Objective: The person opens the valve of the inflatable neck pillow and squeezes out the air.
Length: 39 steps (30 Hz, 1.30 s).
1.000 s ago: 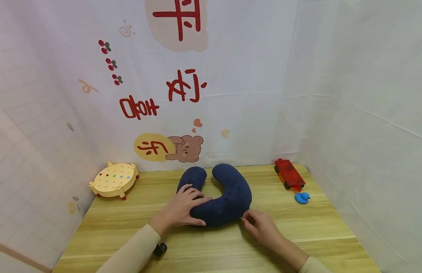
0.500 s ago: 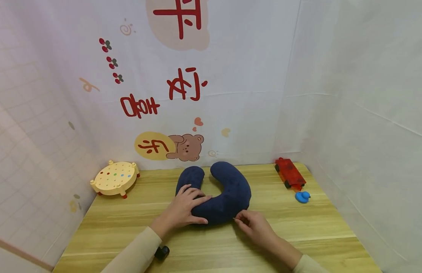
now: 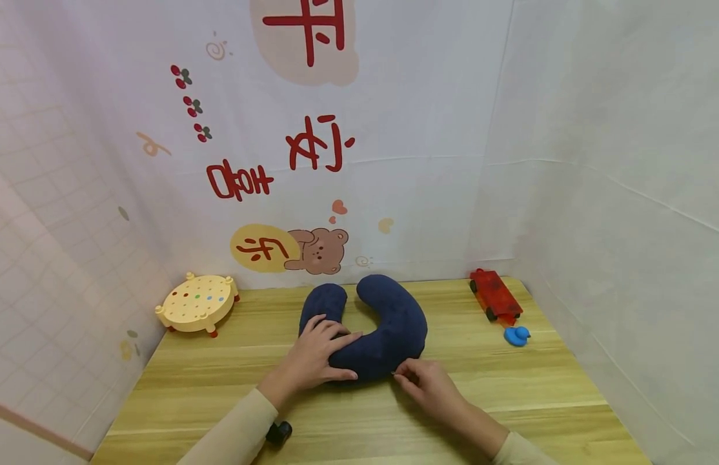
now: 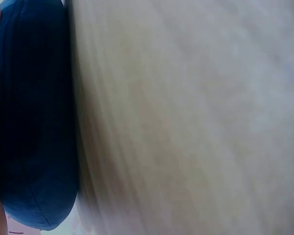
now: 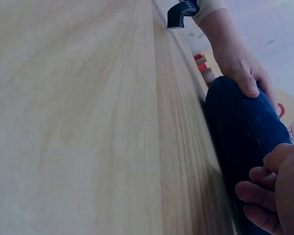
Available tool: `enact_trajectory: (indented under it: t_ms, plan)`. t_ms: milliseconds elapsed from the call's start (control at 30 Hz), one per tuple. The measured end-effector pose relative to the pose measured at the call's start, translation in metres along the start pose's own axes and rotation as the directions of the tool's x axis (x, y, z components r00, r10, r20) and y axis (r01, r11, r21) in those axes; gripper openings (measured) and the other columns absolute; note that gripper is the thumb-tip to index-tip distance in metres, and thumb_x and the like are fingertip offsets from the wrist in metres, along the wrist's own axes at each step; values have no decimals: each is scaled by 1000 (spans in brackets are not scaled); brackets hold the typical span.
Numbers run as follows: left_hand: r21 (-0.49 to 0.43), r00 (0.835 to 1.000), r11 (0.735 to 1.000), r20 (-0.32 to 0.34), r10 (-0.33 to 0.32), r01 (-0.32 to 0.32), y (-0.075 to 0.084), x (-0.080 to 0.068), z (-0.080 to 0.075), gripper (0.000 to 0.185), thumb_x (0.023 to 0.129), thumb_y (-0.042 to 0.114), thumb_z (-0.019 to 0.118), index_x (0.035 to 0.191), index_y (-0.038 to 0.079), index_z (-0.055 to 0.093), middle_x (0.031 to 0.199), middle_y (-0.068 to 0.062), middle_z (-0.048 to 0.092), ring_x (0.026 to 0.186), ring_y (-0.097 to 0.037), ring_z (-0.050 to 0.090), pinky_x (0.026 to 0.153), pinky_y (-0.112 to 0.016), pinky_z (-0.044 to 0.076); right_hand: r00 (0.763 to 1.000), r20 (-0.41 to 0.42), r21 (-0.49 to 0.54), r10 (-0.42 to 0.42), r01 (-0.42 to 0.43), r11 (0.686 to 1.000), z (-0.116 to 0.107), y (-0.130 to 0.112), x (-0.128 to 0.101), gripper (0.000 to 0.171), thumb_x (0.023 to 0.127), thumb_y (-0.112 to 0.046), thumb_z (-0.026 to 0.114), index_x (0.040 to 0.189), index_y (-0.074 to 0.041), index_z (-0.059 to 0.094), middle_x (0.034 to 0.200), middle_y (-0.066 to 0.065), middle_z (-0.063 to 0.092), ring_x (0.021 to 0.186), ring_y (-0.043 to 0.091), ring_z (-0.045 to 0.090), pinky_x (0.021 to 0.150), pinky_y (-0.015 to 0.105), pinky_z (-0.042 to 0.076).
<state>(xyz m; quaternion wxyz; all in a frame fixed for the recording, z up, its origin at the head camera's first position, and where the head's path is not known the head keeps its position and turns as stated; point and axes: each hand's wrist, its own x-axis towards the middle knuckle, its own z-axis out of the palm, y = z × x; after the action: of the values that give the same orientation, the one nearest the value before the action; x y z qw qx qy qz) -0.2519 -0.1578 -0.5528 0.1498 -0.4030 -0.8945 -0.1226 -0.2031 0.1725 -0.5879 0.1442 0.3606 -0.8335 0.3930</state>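
A dark blue U-shaped neck pillow lies on the wooden table, its curved side toward me and its two ends toward the back wall. My left hand grips the left part of its curve, thumb at the front and fingers over the top. At the front edge, right of the middle, my right hand pinches a tiny piece, apparently a zipper pull, mostly hidden by the fingertips. A seam line runs along the pillow's side in the right wrist view. The left wrist view shows the pillow and a sliver of the hand.
A cream round pegged toy stand sits at the back left. At the back right are a red toy cart and a blue toy duck. A black wrist-camera piece is by my left forearm. White printed cloth surrounds the table.
My right hand has slid left along the pillow's front edge, pinching the small pull. The left hand keeps its grip. The pillow has barely shifted.
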Motion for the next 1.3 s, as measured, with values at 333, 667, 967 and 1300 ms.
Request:
enact_trajectory:
  t_ms: [333, 667, 967, 1300]
  plan:
    - [8, 1000, 1000, 4, -24, 24, 3, 0, 0, 81, 94, 79, 69, 160, 31, 62, 136, 0, 68, 129, -28, 60, 124, -63, 33, 999, 34, -15, 34, -34, 999, 1, -3, 4, 14, 98, -7, 84, 98, -18, 76, 86, -14, 71, 73, -6, 58, 64, 18, 54]
    - [18, 997, 996, 12, -83, 82, 9, -1, 0, 80, 95, 82, 63, 159, 34, 63, 134, 0, 70, 127, -28, 61, 124, -62, 33, 999, 28, -3, -21, 21, 1000, 6, -8, 9, 12, 99, -5, 83, 98, -15, 77, 85, -14, 71, 72, -7, 56, 63, 16, 52]
    - [39, 995, 995, -40, -93, 94, 13, 1, 6, 78, 97, 84, 58, 156, 34, 65, 130, 2, 70, 126, -27, 62, 123, -62, 34, 999, 38, -7, 5, -4, 1000, 9, -8, 10, 14, 98, -8, 84, 98, -19, 76, 85, -17, 68, 72, -7, 56, 64, 16, 52]
    - [52, 996, 995, -16, -88, 89, 17, 2, -1, 77, 100, 80, 59, 159, 31, 63, 132, 0, 70, 125, -30, 63, 119, -63, 37, 999, 45, 1, 27, -27, 1000, 10, -10, 13, 14, 99, -7, 83, 98, -18, 76, 85, -16, 69, 72, -6, 56, 63, 17, 52]
